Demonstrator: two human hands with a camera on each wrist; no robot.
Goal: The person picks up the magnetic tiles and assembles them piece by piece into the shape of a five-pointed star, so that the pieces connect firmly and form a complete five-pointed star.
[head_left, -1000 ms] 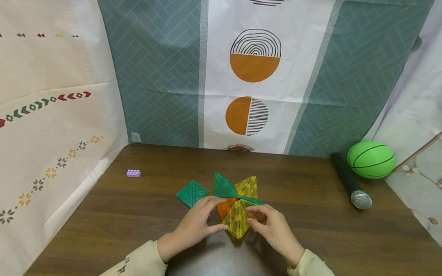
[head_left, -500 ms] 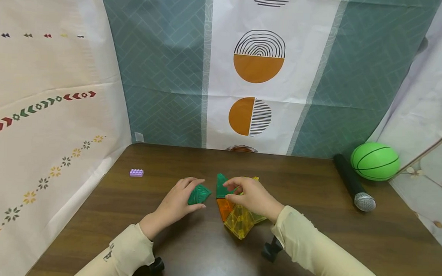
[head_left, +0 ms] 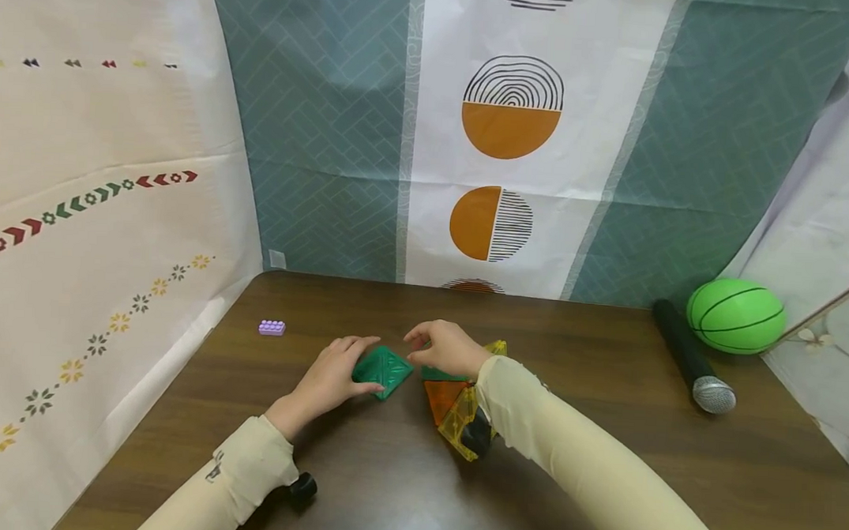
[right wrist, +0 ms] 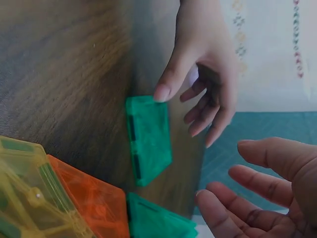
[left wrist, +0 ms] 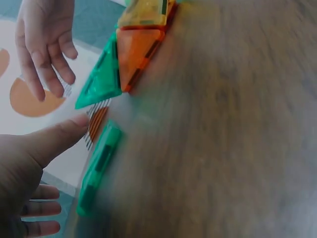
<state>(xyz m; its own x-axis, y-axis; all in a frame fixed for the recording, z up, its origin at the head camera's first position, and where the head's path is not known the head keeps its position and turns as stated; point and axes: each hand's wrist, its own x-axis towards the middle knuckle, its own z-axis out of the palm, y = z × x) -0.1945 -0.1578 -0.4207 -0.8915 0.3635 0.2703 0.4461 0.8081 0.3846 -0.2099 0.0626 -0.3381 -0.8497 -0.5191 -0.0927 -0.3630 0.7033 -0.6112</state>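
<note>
A green diamond-shaped magnetic tile piece (head_left: 393, 372) lies left of a cluster of translucent tiles. My left hand (head_left: 325, 385) is spread around its left side; in the right wrist view the thumb is at the edge of the green piece (right wrist: 149, 139), and the fingers are extended. My right hand (head_left: 451, 350) hovers between the piece and the cluster, fingers loosely bent and holding nothing. Its wrist partly covers the cluster, where an orange tile (head_left: 444, 399), a yellow tile (head_left: 455, 424) and a green triangle tile (left wrist: 101, 82) show.
A purple toy brick (head_left: 271, 328) stands at the far left of the wooden table (head_left: 379, 484). To the right lie a black microphone (head_left: 687, 348) and a green ball (head_left: 737, 316). A patterned cloth (head_left: 330, 134) hangs along the back.
Both hands have left the yellow tiles. My left hand has moved left to the green piece, and the right has come up and left across the cluster. The head view has shifted slightly.
</note>
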